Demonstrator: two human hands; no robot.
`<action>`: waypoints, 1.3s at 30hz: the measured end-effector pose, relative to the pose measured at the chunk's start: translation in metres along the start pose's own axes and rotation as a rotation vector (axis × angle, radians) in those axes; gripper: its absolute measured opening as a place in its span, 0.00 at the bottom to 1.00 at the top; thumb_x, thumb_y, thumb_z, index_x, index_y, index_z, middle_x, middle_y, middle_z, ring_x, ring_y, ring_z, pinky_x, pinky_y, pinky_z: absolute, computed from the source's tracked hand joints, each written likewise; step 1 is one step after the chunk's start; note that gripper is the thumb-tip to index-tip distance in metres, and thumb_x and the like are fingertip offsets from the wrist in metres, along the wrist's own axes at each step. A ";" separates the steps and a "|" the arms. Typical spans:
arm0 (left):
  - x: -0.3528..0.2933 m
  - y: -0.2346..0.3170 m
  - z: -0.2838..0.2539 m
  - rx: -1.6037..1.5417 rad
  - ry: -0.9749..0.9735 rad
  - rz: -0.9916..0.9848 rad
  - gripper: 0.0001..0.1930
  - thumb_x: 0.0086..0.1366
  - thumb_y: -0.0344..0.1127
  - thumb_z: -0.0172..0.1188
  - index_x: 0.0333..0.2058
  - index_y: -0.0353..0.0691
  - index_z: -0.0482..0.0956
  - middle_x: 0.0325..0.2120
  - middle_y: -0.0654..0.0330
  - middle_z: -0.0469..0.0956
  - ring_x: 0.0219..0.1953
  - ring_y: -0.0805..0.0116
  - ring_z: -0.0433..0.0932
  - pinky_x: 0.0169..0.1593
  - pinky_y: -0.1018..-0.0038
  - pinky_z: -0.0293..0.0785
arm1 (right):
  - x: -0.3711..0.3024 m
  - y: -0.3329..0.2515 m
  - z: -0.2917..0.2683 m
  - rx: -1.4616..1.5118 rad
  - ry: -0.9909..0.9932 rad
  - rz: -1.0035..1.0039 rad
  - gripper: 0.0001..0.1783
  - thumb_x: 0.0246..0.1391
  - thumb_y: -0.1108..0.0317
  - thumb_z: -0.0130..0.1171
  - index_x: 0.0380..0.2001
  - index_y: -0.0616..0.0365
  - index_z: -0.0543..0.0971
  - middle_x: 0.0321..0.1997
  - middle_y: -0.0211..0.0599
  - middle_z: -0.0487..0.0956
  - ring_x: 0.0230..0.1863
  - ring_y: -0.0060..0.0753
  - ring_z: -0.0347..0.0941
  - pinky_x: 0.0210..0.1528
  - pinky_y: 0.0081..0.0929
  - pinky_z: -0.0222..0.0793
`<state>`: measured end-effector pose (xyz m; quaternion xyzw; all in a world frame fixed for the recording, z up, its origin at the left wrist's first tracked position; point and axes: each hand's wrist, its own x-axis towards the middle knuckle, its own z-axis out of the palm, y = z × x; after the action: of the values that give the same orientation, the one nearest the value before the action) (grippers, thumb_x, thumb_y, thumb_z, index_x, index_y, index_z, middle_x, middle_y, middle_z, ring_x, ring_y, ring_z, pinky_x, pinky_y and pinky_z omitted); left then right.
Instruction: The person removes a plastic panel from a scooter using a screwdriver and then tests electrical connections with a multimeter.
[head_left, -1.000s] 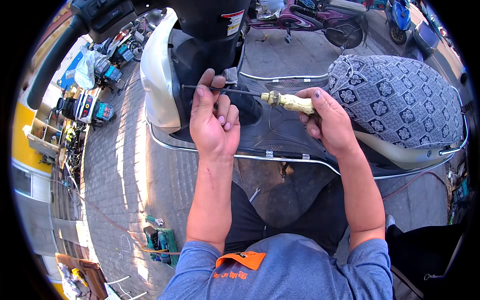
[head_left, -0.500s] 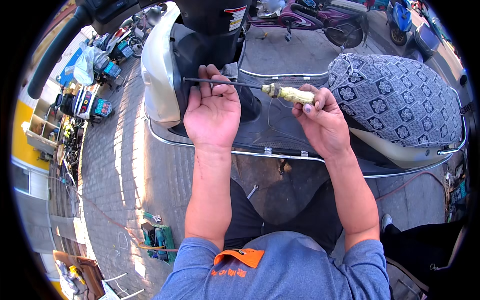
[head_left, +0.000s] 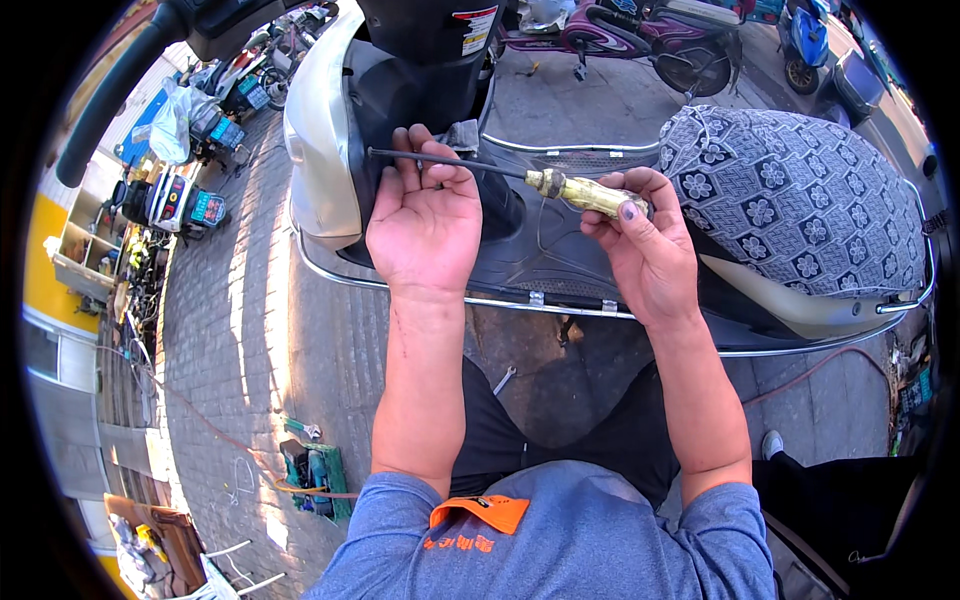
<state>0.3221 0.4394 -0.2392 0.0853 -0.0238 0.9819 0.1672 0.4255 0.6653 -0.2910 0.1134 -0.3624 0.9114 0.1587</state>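
Observation:
A screwdriver with a worn, see-through yellowish handle (head_left: 580, 192) and a long dark shaft (head_left: 490, 167) lies almost level in front of me. Thumb and fingers of my right hand (head_left: 648, 240) are closed around the handle's end. My left hand (head_left: 425, 225) is turned palm up, its fingers curled against the shaft near the tip. That tip reaches the inner edge of the scooter's pale front panel (head_left: 322, 150). Whether it sits in a screw is too small to tell. The scooter's dark footboard (head_left: 590, 250) lies beyond my hands.
To the right is the scooter seat under a patterned cover (head_left: 790, 200). Below the footboard a wrench (head_left: 506, 380) lies on the ground. A green machine (head_left: 315, 478) with a hose stands lower left. Parked scooters (head_left: 180, 200) line the left, and a purple bike (head_left: 640, 40) stands behind.
My right hand has turned on the handle, its thumb now lying across it. The left hand has stayed at the shaft.

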 end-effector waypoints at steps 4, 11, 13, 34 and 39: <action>0.000 0.001 0.000 0.005 -0.014 0.005 0.20 0.84 0.38 0.45 0.59 0.33 0.82 0.56 0.48 0.84 0.53 0.51 0.81 0.51 0.64 0.77 | -0.001 -0.005 0.002 -0.080 -0.022 -0.028 0.19 0.76 0.73 0.57 0.65 0.62 0.69 0.64 0.48 0.78 0.56 0.42 0.82 0.63 0.43 0.80; -0.002 -0.002 0.004 0.068 -0.087 0.043 0.16 0.78 0.30 0.55 0.57 0.32 0.84 0.55 0.49 0.84 0.52 0.55 0.79 0.51 0.66 0.75 | -0.004 -0.011 0.007 -0.147 -0.034 -0.047 0.18 0.76 0.74 0.56 0.64 0.63 0.69 0.63 0.46 0.79 0.57 0.36 0.83 0.64 0.39 0.80; -0.004 -0.004 0.006 0.094 -0.100 0.070 0.16 0.76 0.29 0.58 0.58 0.31 0.83 0.55 0.49 0.84 0.52 0.55 0.78 0.51 0.66 0.75 | -0.004 -0.011 0.007 -0.160 -0.021 -0.047 0.17 0.76 0.74 0.55 0.64 0.63 0.69 0.62 0.46 0.78 0.57 0.36 0.83 0.64 0.39 0.80; -0.011 -0.003 0.016 0.190 -0.048 0.139 0.17 0.74 0.26 0.59 0.58 0.30 0.83 0.55 0.48 0.84 0.55 0.54 0.80 0.57 0.64 0.77 | -0.012 -0.011 0.013 -0.187 -0.006 -0.106 0.14 0.76 0.75 0.55 0.61 0.63 0.71 0.63 0.47 0.77 0.55 0.35 0.83 0.63 0.38 0.81; -0.010 0.001 0.014 0.222 -0.070 0.108 0.13 0.75 0.24 0.60 0.55 0.32 0.84 0.53 0.50 0.85 0.53 0.56 0.81 0.56 0.66 0.78 | -0.014 -0.013 0.012 -0.232 -0.013 -0.113 0.15 0.75 0.74 0.56 0.61 0.61 0.72 0.64 0.47 0.75 0.56 0.39 0.82 0.62 0.42 0.80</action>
<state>0.3339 0.4343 -0.2270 0.1360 0.0748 0.9825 0.1029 0.4443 0.6628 -0.2789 0.1204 -0.4595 0.8521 0.2197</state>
